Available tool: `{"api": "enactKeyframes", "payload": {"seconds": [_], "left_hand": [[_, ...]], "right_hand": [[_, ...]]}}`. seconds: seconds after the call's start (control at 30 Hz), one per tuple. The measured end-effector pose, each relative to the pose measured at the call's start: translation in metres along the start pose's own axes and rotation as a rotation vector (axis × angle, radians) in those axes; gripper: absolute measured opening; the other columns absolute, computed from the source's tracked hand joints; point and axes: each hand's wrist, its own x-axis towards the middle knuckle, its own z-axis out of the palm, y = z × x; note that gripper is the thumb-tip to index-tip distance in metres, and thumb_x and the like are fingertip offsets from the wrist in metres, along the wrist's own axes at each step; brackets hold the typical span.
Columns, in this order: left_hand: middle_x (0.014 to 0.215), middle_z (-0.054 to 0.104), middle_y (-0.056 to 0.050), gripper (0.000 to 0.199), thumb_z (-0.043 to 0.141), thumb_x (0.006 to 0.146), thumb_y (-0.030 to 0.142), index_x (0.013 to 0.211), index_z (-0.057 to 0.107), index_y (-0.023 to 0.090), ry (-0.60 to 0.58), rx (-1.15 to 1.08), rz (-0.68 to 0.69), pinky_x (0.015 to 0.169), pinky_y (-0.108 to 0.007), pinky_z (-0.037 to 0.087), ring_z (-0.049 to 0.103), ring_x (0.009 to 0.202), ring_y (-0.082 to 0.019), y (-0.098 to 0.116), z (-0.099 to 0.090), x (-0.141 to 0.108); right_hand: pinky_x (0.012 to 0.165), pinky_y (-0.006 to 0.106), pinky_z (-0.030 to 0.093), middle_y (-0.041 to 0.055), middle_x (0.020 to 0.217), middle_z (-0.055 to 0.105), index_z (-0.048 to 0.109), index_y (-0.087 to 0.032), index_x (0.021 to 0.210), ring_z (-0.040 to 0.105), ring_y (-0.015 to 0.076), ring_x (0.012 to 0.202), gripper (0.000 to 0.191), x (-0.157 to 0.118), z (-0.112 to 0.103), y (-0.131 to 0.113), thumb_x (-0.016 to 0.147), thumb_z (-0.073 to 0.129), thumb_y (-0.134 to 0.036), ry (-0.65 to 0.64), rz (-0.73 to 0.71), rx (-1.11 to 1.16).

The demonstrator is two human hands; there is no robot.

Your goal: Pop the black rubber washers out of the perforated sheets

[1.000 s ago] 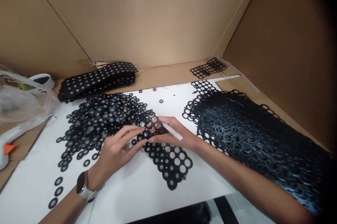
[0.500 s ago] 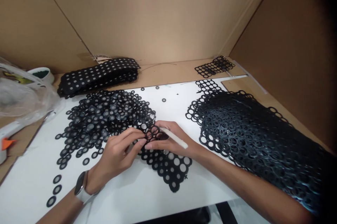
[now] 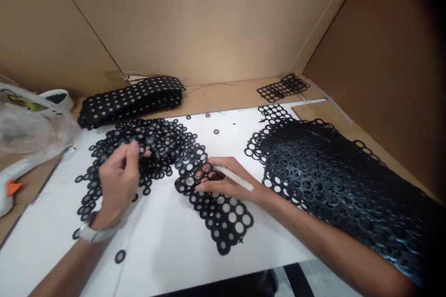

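Observation:
My left hand (image 3: pixel 120 176), wearing a wristband, is at the pile of small black rings with grey centres (image 3: pixel 153 141). Its fingers are curled with the thumb on top; whatever they pinch is hidden. My right hand (image 3: pixel 230 178) grips a black sheet of joined rings (image 3: pixel 232 218) by its upper part. Some holes in this sheet have grey centres, others show white. A slim white stick (image 3: pixel 235 178) also rests in the right hand, slanting back over the wrist. The sheet's lower end lies on the white board (image 3: pixel 167 246).
To the right is a large heap of black ring sheets (image 3: pixel 331 181). Behind stand a dotted black strip bundle (image 3: pixel 132 97) and another ring sheet (image 3: pixel 282 88). At left are a plastic bag (image 3: pixel 38 125), a white cup (image 3: pixel 57 99) and a white tool with an orange trigger (image 3: pixel 12 188).
My left hand has left the ring sheet and moved left to the loose pile. Loose rings near the left forearm have shifted; one now lies nearer the front middle. The right hand stays nearly still.

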Motion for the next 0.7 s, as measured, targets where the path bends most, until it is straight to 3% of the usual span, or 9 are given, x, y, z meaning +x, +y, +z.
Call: {"api": "enactKeyframes", "payload": {"seconds": [0.1,0.17,0.23,0.33,0.43,0.57,0.7], "left_hand": [[0.108,0.078,-0.001,0.026,0.06,0.11,0.037,0.109,0.081,0.02,-0.003,0.036,0.011,0.078,-0.03,0.051,0.064,0.077,-0.013,-0.012,-0.002,0.01],[0.115,0.077,-0.002,0.021,0.069,0.105,0.035,0.118,0.08,0.022,-0.023,0.034,0.068,0.064,-0.028,0.046,0.049,0.06,-0.008,-0.01,0.0,0.009],[0.12,0.076,-0.004,0.021,0.073,0.103,0.028,0.122,0.078,0.023,-0.046,0.03,0.171,0.062,-0.028,0.045,0.042,0.057,-0.007,0.0,0.003,0.001],[0.114,0.077,-0.004,0.02,0.076,0.099,0.014,0.117,0.078,0.024,-0.098,-0.02,0.366,0.062,-0.026,0.047,0.05,0.061,-0.007,0.017,0.005,-0.015],[0.105,0.079,-0.002,0.023,0.078,0.096,0.01,0.114,0.077,0.024,-0.238,-0.088,0.504,0.053,-0.024,0.045,0.054,0.056,-0.007,0.028,0.005,-0.029],[0.101,0.081,-0.002,0.021,0.081,0.096,0.017,0.115,0.075,0.023,-0.373,-0.099,0.624,0.06,-0.022,0.055,0.073,0.071,-0.011,0.034,0.009,-0.036],[0.11,0.082,-0.005,0.031,0.086,0.095,0.028,0.123,0.074,0.022,-0.408,-0.046,0.639,0.064,-0.022,0.06,0.078,0.078,-0.013,0.034,0.012,-0.036]], "right_hand": [[0.08,0.029,0.056,0.0047,0.106,0.077,0.078,-0.018,0.099,0.067,0.0192,0.091,0.039,-0.002,-0.002,-0.005,0.076,0.097,-0.045,0.025,-0.016,-0.037],[0.081,0.029,0.056,0.0028,0.102,0.075,0.077,-0.019,0.099,0.067,0.0193,0.091,0.038,-0.002,-0.003,-0.009,0.079,0.095,-0.045,0.016,-0.04,-0.05],[0.081,0.029,0.056,0.0007,0.095,0.073,0.075,-0.019,0.096,0.068,0.0193,0.089,0.037,-0.002,-0.004,-0.012,0.079,0.095,-0.046,-0.018,-0.047,-0.047],[0.079,0.029,0.055,-0.0006,0.091,0.072,0.072,-0.019,0.093,0.069,0.0191,0.087,0.041,-0.002,-0.007,-0.013,0.074,0.098,-0.044,-0.083,0.026,-0.031],[0.08,0.031,0.058,0.0019,0.098,0.075,0.074,-0.018,0.1,0.072,0.0219,0.093,0.047,-0.001,-0.01,-0.01,0.072,0.1,-0.045,-0.126,0.075,-0.035],[0.091,0.038,0.061,0.005,0.105,0.08,0.076,-0.02,0.103,0.075,0.0269,0.102,0.04,-0.003,-0.016,-0.01,0.079,0.095,-0.046,-0.205,-0.012,-0.093],[0.094,0.037,0.059,0.0048,0.107,0.08,0.076,-0.02,0.103,0.075,0.026,0.103,0.037,-0.002,-0.018,-0.01,0.08,0.095,-0.041,-0.174,-0.105,-0.167]]}}
